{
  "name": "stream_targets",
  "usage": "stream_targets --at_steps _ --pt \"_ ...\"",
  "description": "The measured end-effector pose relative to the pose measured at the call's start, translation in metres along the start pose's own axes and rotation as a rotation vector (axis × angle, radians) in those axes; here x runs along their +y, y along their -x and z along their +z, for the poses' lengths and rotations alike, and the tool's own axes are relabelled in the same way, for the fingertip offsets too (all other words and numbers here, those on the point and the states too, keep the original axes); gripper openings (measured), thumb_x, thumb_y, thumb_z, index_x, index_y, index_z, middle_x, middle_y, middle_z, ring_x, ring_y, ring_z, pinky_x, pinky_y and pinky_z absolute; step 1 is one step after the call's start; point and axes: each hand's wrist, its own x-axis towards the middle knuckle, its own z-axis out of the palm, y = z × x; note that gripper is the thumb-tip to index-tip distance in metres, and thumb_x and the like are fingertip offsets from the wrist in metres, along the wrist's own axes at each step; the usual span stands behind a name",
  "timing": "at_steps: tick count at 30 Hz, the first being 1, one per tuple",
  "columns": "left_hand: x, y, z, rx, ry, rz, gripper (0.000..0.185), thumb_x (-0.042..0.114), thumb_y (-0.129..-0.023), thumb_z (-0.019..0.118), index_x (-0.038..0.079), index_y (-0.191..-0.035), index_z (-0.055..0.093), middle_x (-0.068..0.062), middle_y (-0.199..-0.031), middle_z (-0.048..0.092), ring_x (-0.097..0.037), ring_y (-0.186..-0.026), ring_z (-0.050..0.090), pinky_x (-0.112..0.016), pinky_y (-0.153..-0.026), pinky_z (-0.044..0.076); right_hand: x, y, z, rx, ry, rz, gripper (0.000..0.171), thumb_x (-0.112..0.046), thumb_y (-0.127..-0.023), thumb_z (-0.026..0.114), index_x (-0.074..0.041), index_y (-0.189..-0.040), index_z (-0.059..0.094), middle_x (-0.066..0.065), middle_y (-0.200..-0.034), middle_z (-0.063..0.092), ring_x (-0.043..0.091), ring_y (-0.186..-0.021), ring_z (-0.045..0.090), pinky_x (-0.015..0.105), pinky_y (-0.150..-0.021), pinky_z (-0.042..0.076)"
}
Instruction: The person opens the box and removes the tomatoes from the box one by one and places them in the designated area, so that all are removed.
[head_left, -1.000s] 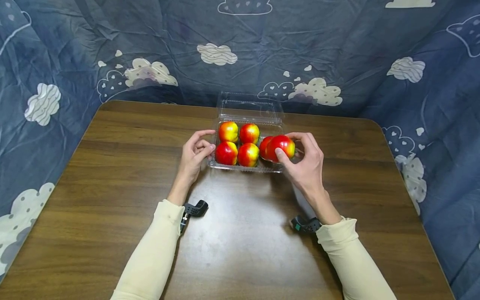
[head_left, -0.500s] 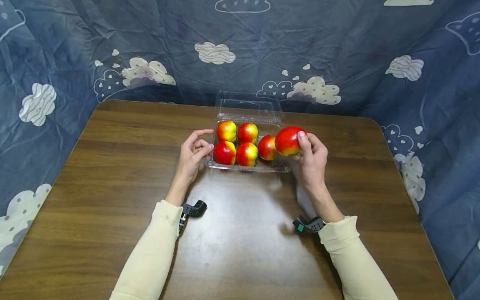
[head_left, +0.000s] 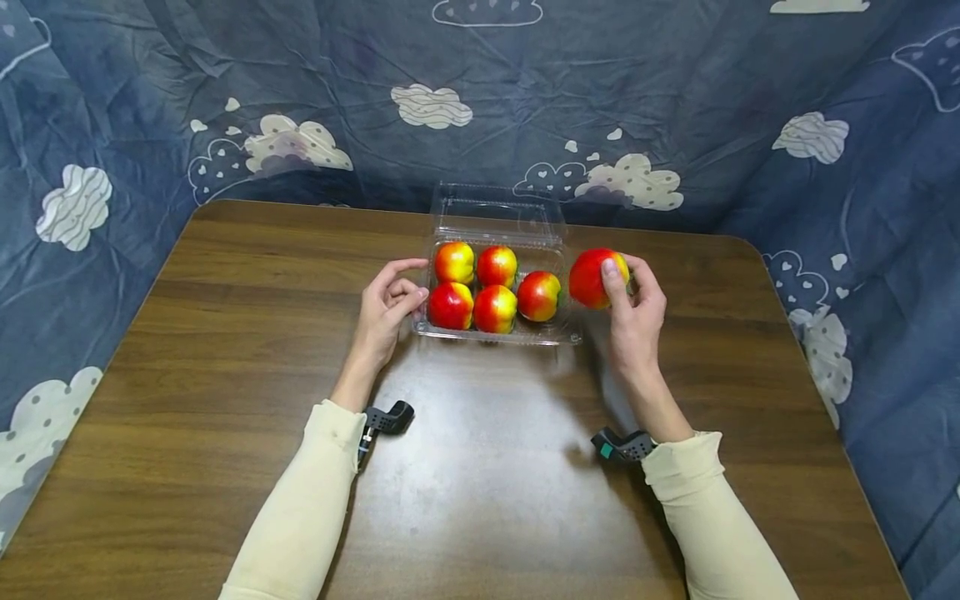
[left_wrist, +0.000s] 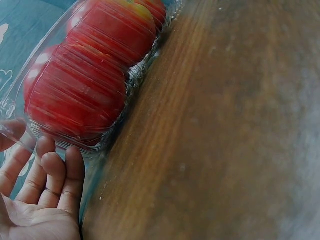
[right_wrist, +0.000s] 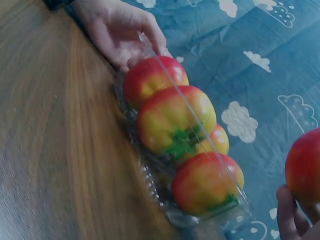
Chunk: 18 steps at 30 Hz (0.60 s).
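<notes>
A: Where is the fruit right now?

B: The right hand point(head_left: 636, 321) has its fingers point(head_left: 609, 279) wrapped around a red-and-yellow apple point(head_left: 590, 277), held just off the right end of the clear plastic clamshell tray point(head_left: 495, 336), above the bench point(head_left: 480, 467). Five more apples point(head_left: 495, 287) sit inside the tray, with one pocket at the far right empty.

A: And the other hand?

B: The left hand point(head_left: 386, 308) rests against the tray's left end, fingers point(left_wrist: 47, 170) loosely bent, touching the plastic wall rather than clamping it. The hinged lid point(head_left: 498, 212) stands open behind.

A: What could go wrong, in your view?

B: The apple looks smooth and round, and it seems to be held mostly by fingertips and thumb; a loosened hold could drop it onto the bench, where it would likely roll toward the edge. The tray also looks thin and light. If the left hand pushes sideways, I'd expect it to slide or flex, jostling the five apples. And the upright lid could flop shut if bumped.
</notes>
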Motion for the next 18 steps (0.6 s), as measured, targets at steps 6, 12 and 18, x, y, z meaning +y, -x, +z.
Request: stream_targets --at_steps 6,12,18 --pt "0.001 0.0 0.0 -0.004 -0.021 -0.002 0.04 0.0 -0.091 0.065 -0.004 -0.13 0.056 -0.02 -0.075 0.059 -0.025 -0.059 0.052 -0.023 -0.056 0.05 -0.006 -0.004 -0.004 0.024 0.223 0.019 0.042 -0.031 -0.091 0.071 -0.007 -0.124 0.062 -0.002 -0.108 0.059 0.016 -0.094 0.052 0.022 -0.079 0.045" --pt "-0.001 0.002 0.0 0.0 -0.042 -0.001 0.039 0.001 -0.092 0.065 -0.003 -0.13 0.057 -0.015 -0.074 0.062 -0.022 -0.06 0.054 -0.022 -0.058 0.051 0.015 -0.017 -0.017 0.033 0.446 0.053 0.057 -0.045 -0.085 0.075 -0.017 -0.131 0.057 0.001 -0.118 0.058 0.015 -0.1 0.05 0.024 -0.084 0.045" --pt "-0.002 0.002 0.0 0.002 -0.032 0.005 0.038 0.0 -0.091 0.065 -0.003 -0.129 0.057 -0.01 -0.072 0.062 -0.022 -0.059 0.054 -0.024 -0.057 0.05 0.028 -0.028 -0.025 -0.007 0.594 0.033 0.064 -0.044 -0.081 0.078 -0.016 -0.133 0.054 0.007 -0.127 0.058 0.024 -0.111 0.048 0.04 -0.096 0.04"
